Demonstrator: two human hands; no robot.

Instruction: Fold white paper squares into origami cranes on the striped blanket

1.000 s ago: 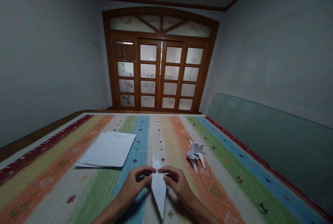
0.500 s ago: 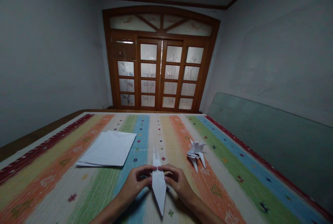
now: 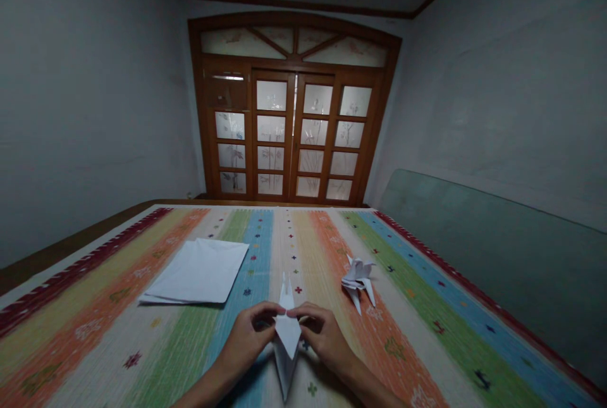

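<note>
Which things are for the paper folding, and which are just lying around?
For the folding:
- folded white paper, pinched between the left hand and right hand

Just lying around, nobody touching them:
- white sheets on the left, maybe spare paper
- folded paper figure on the right

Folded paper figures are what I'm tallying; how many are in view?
2: one paper figure held between the left hand and right hand, another folded figure on the tablecloth farther off to the right. Any small one behind the hands would be hidden.
</note>
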